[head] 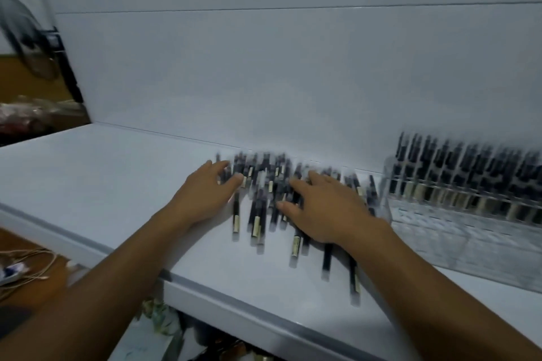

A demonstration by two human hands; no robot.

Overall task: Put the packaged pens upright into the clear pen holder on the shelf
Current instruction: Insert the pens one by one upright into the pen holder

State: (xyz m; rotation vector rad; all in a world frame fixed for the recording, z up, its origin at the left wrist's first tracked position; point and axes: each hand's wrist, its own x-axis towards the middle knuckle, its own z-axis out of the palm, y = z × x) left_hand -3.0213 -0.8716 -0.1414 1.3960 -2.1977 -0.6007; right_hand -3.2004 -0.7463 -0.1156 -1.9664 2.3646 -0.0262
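A loose heap of packaged dark pens (264, 193) with pale labels lies flat on the white shelf (102, 173), against the back wall. My left hand (209, 193) rests at the heap's left edge, fingers spread over the pens. My right hand (325, 208) lies palm down on the heap's right part, fingers apart. Neither hand visibly grips a pen. The clear pen holder (457, 231) stands at the right of the shelf, its back rows filled with upright pens (469, 167) and its front compartments bare. The frame is motion-blurred.
The shelf's front edge (234, 299) runs diagonally below my arms, with goods on a lower level beneath it. A fan (26, 38) and a bag stand at the far left. Cables lie on a wooden surface at lower left.
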